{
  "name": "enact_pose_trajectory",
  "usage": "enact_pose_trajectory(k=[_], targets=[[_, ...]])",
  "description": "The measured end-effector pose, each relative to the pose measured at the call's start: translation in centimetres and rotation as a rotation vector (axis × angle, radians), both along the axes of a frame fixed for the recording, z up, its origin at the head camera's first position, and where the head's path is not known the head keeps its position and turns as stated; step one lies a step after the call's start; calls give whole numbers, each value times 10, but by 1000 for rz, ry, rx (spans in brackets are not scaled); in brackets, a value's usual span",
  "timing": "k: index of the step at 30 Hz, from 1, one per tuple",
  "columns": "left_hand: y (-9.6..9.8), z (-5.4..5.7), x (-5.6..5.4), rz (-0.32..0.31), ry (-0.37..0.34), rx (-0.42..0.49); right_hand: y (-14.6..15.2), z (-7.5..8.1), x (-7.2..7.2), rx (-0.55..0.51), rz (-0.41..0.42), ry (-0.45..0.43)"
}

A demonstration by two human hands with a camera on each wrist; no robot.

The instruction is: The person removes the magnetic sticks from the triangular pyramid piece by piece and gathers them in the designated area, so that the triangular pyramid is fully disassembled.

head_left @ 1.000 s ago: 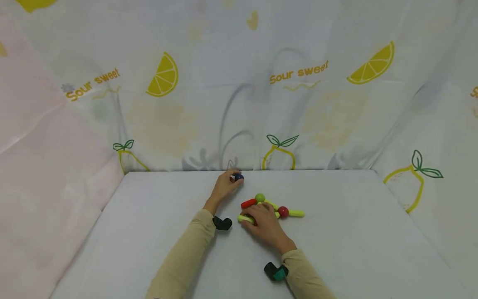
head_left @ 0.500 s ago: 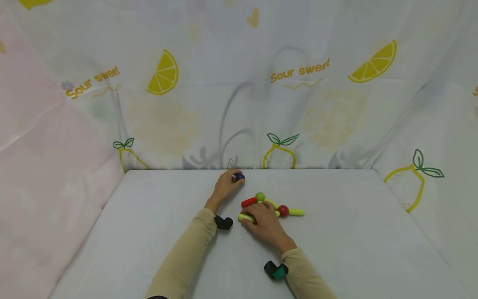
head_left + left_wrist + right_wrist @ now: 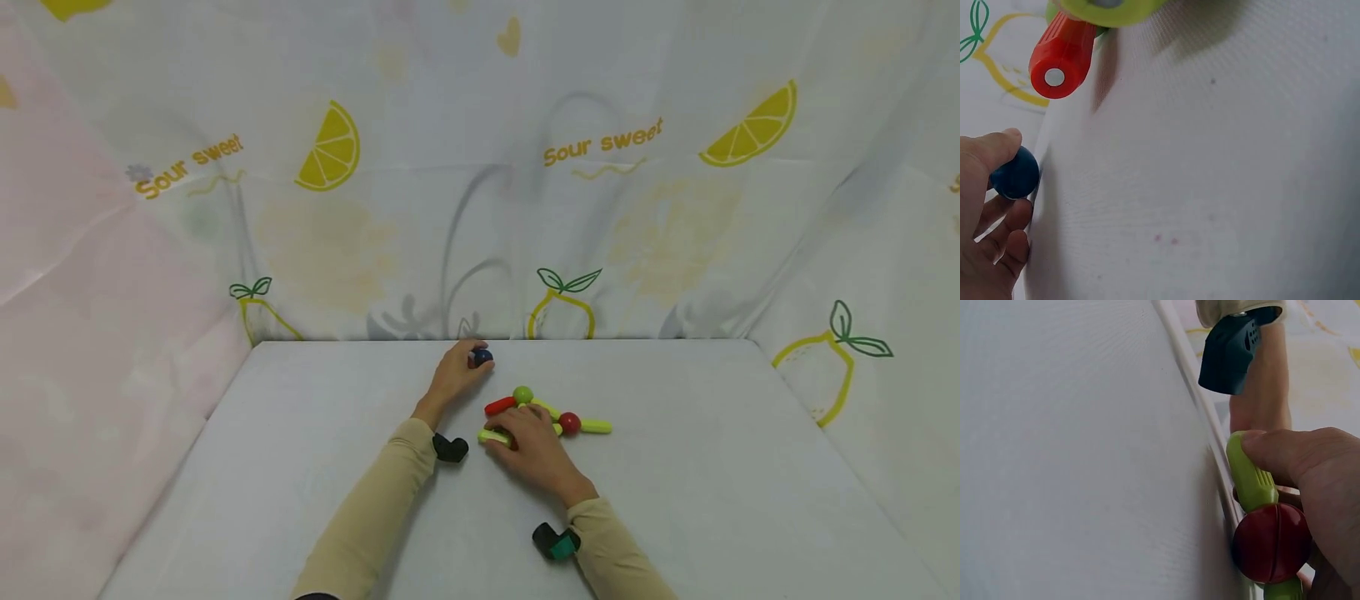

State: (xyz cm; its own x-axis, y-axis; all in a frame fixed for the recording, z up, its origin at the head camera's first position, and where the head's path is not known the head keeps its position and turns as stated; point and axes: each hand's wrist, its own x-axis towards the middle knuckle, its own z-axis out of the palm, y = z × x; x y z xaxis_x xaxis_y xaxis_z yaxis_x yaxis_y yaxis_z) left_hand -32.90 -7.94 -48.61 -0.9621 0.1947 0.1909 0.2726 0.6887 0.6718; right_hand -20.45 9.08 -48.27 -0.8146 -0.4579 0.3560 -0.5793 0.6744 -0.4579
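Near the table's far edge, my left hand point(image 3: 456, 372) pinches a dark blue ball point(image 3: 1017, 175) between thumb and fingers. My right hand point(image 3: 536, 446) grips a yellow-green rod point(image 3: 1250, 475), its thumb lying along one end. A red ball point(image 3: 1272, 544) joins that rod to another yellow-green piece below, partly hidden by the fingers. Beyond the right hand, a red rod point(image 3: 498, 406) meets a green ball point(image 3: 522, 395). A second red ball point(image 3: 570, 424) has a yellow-green rod point(image 3: 597, 427) pointing right. In the left wrist view, the red rod's free end shows a pale round disc.
The white tabletop point(image 3: 697, 483) runs back to a hanging cloth point(image 3: 420, 233) printed with lemons, right behind the far edge. Black wrist devices sit on the left wrist point(image 3: 451, 449) and right wrist point(image 3: 556, 542).
My left hand has shifted very slightly right, still pinching the blue ball. The right hand and the joined rods and balls look the same.
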Motion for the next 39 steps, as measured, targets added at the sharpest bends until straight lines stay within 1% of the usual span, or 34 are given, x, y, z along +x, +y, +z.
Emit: enact_pose_trajectory(k=[5, 8, 12, 15, 20, 23, 27, 33, 36, 39], targets=[[-1, 4, 2, -15, -5, 41, 4, 2, 0, -27, 13, -15], [-2, 7, 4, -13, -10, 61, 8, 3, -1, -67, 25, -22], [-3, 8, 6, 0, -32, 59, 16, 4, -3, -105, 24, -21], [-4, 8, 7, 11, -41, 49, 21, 4, -3, -106, 20, -16], [-7, 8, 10, 33, -18, 62, 27, 3, -5, -96, 48, 44], [-10, 7, 14, 38, 2, 90, 31, 3, -5, -92, 57, 71], [-14, 4, 23, 31, 23, 125, 37, 2, -3, -86, 46, 58], [-20, 3, 41, -4, 42, 198, 42, 5, 0, -94, 54, 54], [-21, 6, 52, -48, 38, 201, 44, 5, 2, -76, 46, 50], [-20, 11, 66, -119, 35, 172, 46, 5, 4, -42, 35, 31]])
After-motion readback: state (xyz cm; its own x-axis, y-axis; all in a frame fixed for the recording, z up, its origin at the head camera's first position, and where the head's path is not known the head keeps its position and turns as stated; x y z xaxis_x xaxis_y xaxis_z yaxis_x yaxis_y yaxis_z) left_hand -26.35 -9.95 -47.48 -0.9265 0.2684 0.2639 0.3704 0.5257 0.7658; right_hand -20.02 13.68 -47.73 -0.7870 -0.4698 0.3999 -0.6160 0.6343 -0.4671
